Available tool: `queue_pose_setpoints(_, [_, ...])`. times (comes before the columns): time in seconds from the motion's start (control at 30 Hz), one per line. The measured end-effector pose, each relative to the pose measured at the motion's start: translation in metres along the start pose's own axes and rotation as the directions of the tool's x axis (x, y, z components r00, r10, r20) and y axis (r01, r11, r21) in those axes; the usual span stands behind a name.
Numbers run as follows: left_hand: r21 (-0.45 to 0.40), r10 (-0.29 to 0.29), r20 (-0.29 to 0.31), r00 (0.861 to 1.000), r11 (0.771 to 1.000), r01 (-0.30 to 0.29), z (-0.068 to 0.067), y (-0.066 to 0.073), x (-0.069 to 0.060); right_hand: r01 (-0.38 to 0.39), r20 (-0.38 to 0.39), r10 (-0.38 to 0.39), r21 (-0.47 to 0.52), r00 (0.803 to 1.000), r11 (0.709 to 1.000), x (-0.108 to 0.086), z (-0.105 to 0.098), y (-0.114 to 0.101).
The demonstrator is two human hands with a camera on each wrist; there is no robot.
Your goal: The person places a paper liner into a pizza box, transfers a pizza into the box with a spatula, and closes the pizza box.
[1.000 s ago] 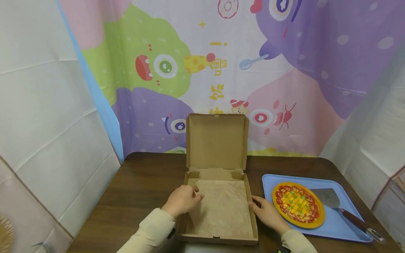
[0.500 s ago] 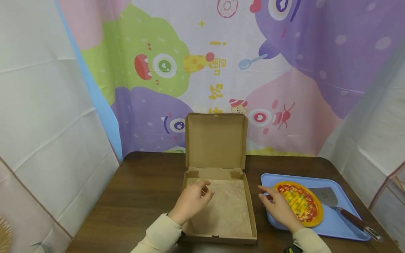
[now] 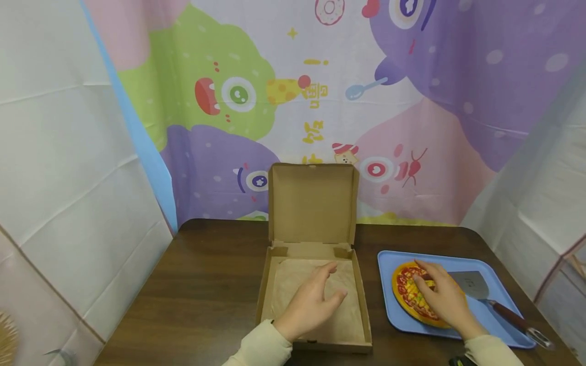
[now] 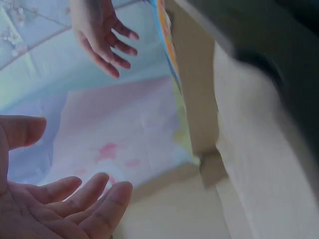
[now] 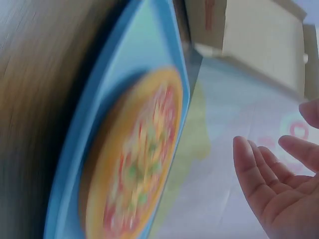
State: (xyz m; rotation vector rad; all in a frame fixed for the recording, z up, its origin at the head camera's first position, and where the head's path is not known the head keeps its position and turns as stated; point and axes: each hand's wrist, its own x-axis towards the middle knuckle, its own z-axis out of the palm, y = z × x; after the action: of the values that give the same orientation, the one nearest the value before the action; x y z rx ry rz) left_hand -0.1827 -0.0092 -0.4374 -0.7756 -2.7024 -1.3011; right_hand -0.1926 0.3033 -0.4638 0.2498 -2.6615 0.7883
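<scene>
The left hand [image 3: 311,305] hovers over the front of a cardboard box [image 3: 361,305] lined with brown paper [image 3: 293,279], its fingers spread and holding nothing. In the left wrist view its fingers [image 4: 104,214] are relaxed and apart. Over the pizza [image 3: 412,302] is the right hand [image 3: 446,300], empty, thumb apart from the fingers, hiding part of the topping. The right wrist view shows the pizza [image 5: 144,164] beside this hand [image 5: 284,194], with a gap between them.
The box lid [image 3: 313,203] stands upright at the back. A blue tray [image 3: 499,325] carries the pizza and a metal spatula [image 3: 473,284], whose brown handle [image 3: 510,315] reaches over the tray's right edge. A printed curtain [image 3: 220,168] hangs behind the dark table [image 3: 192,284].
The right hand has left the box's right wall and moved right over the pizza. The left hand has moved right from the box's left side to above the paper.
</scene>
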Motion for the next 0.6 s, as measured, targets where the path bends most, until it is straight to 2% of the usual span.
queue_pose_setpoints(0.07, [-0.013,0.014,0.017,1.0,1.0,-0.014,0.008,0.005,0.001,-0.017,-0.016,0.016,-0.043,1.0,0.999,-0.002,-0.009,0.008])
queue_pose_setpoints(0.3, [-0.09,0.002,0.105,0.994,0.996,0.008,0.037,0.022,0.005,-0.112,0.055,0.116,-0.057,0.992,0.992,-0.008,-0.037,0.039])
queue_pose_setpoints(0.47, [-0.086,0.027,0.17,0.985,0.996,-0.012,0.054,0.03,0.01,-0.121,0.005,0.122,-0.113,0.992,0.986,-0.015,-0.05,0.063])
queue_pose_setpoints(0.6, [-0.079,0.017,0.25,0.968,0.997,0.003,0.066,0.035,0.013,-0.143,-0.019,0.142,-0.155,0.99,0.977,-0.021,-0.058,0.082])
